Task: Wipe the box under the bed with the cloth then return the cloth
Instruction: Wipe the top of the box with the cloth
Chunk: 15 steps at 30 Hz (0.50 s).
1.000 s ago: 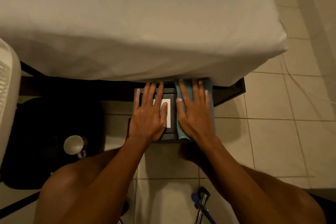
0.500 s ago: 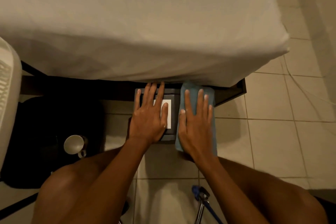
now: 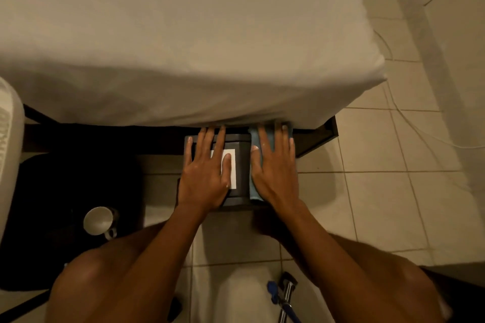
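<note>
The dark box [image 3: 242, 165] sits on the floor, half under the bed [image 3: 183, 47]. The left hand [image 3: 207, 168] lies flat on its lid, fingers spread and grasping nothing; the right hand [image 3: 275, 170] presses the blue cloth [image 3: 254, 186] flat along the box's right edge. The cloth could slip off that edge, or the box could skid. The box is closed, so its contents are hidden.

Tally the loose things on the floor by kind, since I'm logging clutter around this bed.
Dark box: 1
Blue cloth: 1
White mug: 1
Blue and metal tool, kind unclear: 1
Total: 4
</note>
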### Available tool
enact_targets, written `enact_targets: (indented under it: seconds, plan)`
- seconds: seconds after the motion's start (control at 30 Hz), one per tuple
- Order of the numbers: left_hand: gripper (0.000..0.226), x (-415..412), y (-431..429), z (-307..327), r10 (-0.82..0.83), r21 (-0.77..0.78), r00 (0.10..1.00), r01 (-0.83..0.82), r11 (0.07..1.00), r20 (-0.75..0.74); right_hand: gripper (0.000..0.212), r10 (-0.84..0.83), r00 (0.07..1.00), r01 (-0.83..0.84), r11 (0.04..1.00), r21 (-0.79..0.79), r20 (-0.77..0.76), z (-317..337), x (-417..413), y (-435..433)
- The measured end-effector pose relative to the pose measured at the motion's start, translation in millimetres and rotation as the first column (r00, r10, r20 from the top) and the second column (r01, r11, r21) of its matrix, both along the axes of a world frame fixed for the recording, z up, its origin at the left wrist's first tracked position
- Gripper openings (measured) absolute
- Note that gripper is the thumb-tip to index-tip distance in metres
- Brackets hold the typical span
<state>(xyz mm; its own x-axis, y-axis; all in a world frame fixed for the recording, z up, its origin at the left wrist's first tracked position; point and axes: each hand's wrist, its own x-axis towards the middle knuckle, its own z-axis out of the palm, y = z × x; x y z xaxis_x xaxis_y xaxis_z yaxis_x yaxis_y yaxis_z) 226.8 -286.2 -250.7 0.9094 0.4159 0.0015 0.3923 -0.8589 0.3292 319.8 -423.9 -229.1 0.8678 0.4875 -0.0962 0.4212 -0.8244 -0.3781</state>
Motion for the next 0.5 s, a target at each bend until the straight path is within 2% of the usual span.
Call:
enact_targets:
  seconds: [0.13, 0.27, 0.37, 0.43, 0.5]
  plan:
    - [0.061, -1.3, 0.3, -1.3, 0.014, -0.004, 1.000, -0.014, 1.000, -0.003, 0.062, 0.048, 0.999, -0.048, 0.999, 0.014, -0.021, -0.9, -52.2, -14.0]
    - [0.060, 0.4, -0.5, -2.3, 0.013, -0.016, 1.000, -0.013, 1.000, 0.005, 0.061, 0.037, 0.999, -0.038, 0.999, -0.024, -0.023, -2.2, 1.6, -3.7]
    - [0.060, -0.6, 0.4, -2.7, 0.008, -0.006, 1.000, -0.008, 1.000, 0.000, 0.062, -0.045, 0.999, 0.045, 0.999, -0.013, 0.010, -6.5, -26.7, -5.6]
    - [0.060, -1.1, 0.5, -2.5, 0.015, -0.012, 1.000, -0.015, 1.000, 0.001, 0.064, -0.025, 0.999, 0.025, 1.000, -0.013, 0.022, -8.6, -45.2, -9.9]
    - [0.060, 0.2, 0.3, -2.3, 0.013, -0.015, 1.000, -0.013, 1.000, 0.008, 0.063, 0.002, 1.000, -0.002, 1.000, -0.005, 0.007, -9.8, -22.2, -6.3]
